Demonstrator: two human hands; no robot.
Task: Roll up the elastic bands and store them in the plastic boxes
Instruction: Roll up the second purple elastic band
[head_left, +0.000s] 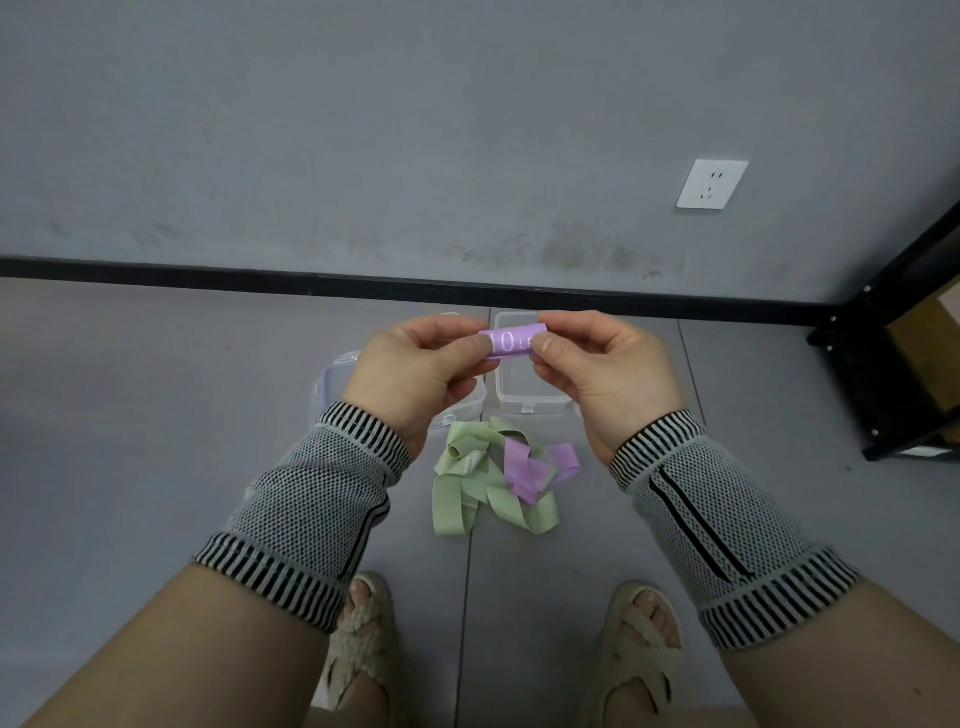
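Woven cream sandals (363, 639), one pair, on my feet at the near edge of view, standing on grey floor tiles (156, 415).

Knitted wrist sleeves (311, 499), grey mesh with black-and-white striped cuffs, one on each forearm.

Loose elastic bands, heap of, on the floor just beyond my toes: pale green bands (467, 488) tangled with purple bands (530, 467), none of these rolled yet.

Rolled purple band (511, 342), one, held in the air above the boxes. Long axis runs left to right, across my body. My left hand (415, 369) pinches its left end between thumb and curled fingers; my right hand (608, 369) pinches its right end the same way. Printing in white on the roll: "10", then smaller letters partly covered by my right thumb, probably "LB".

Plastic boxes, clear, two, side by side on the floor beyond the heap. The right box (524, 400) sits open directly under the roll, slightly nearer my right hand; the left box (332, 384) is mostly hidden behind my left hand. Judgement: the roll looks finished, and a straight drop downward would land it in the right box.

Black skirting (208, 270), grey wall, white wall socket (711, 184), unlabelled. Black metal frame (883, 364), far right.
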